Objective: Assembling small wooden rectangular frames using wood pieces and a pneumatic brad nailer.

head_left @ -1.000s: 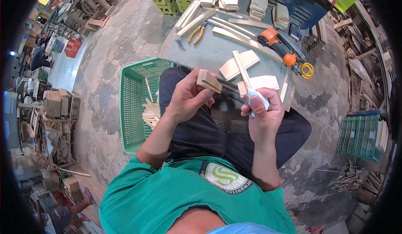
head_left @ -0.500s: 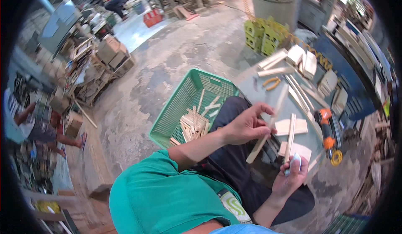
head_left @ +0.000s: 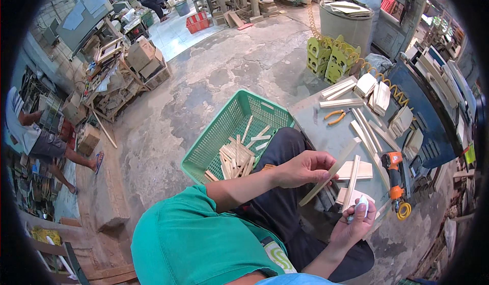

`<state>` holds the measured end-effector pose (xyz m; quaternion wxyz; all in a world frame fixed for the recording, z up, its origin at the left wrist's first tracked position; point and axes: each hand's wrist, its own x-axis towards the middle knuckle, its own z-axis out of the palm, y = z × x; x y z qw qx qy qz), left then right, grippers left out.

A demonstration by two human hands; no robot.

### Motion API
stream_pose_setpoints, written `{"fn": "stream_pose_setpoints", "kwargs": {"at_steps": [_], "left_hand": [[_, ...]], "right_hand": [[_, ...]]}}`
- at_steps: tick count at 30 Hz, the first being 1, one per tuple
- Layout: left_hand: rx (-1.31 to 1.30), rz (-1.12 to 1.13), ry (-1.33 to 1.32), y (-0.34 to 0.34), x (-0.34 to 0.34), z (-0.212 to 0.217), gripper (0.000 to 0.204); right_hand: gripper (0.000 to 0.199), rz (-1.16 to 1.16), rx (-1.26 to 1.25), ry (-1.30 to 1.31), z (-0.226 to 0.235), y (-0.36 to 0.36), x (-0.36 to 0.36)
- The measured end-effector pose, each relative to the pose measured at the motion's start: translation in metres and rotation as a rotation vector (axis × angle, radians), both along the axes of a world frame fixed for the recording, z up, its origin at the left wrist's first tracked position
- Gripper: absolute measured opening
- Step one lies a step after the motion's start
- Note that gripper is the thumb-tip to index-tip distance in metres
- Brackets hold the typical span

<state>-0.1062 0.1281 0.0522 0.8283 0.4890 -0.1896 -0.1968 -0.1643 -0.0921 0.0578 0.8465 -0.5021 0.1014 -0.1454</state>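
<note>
My left hand pinches a thin wooden strip between thumb and fingers, slanting above the low table. My right hand is closed around a small white-and-bluish bottle, partly hidden by the fingers. Near that hand, another wooden strip lies across two flat pieces of wood, the farther board and the nearer board. An orange nail gun rests at the table's right side. Orange-handled pliers lie farther back.
A green plastic basket with several wooden strips stands left of my knee. More strips and shaped blocks sit on the table's far part. Yellow-green holders stand beyond. A person is walking at far left.
The strip in my left hand has tipped lower at its far end, and the fingers have closed more firmly round it. My right hand stays nearly still. The view has shifted slightly.
</note>
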Motion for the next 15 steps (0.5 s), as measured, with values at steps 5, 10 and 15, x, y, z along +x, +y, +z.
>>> {"fn": "stream_pose_setpoints", "kwargs": {"at_steps": [5, 10, 15], "left_hand": [[-0.005, 0.027, -0.102, -0.008, -0.005, 0.000, 0.031], [-0.005, 0.009, -0.090, -0.009, -0.007, -0.010, 0.029], [0.027, -0.021, -0.102, -0.008, -0.009, -0.002, 0.034]], "right_hand": [[0.028, 0.057, -0.080, -0.097, 0.006, -0.003, 0.009], [0.031, 0.047, -0.144, -0.152, 0.025, 0.012, 0.013], [0.029, 0.115, -0.275, -0.256, 0.038, 0.021, 0.016]]}}
